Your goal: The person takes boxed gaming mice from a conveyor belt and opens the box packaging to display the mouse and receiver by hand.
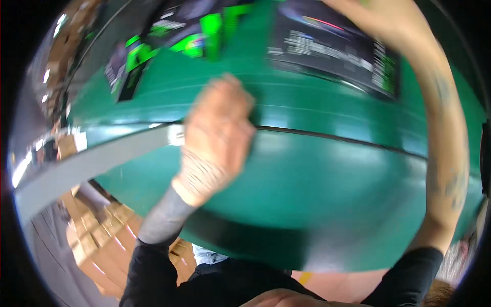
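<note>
My left hand [217, 128] is over the green work surface [296, 179], back upward and smeared by motion. Its fingers are curled under in a fist, and whatever they may hold is hidden. My right arm stretches far up the right side. The right hand [381, 18] is at the top edge, over the right end of a flat black box [332, 51] with pale and green print; its fingers run out of the picture. Black and bright green packages [197, 38] lie at the far left of the surface, with a smaller black and green box [130, 71] beside them.
A dark seam [332, 137] crosses the green surface from side to side. A grey metal bar [97, 158] comes in from the left and ends by my left wrist. Brown cardboard cartons [105, 240] are stacked below at the left.
</note>
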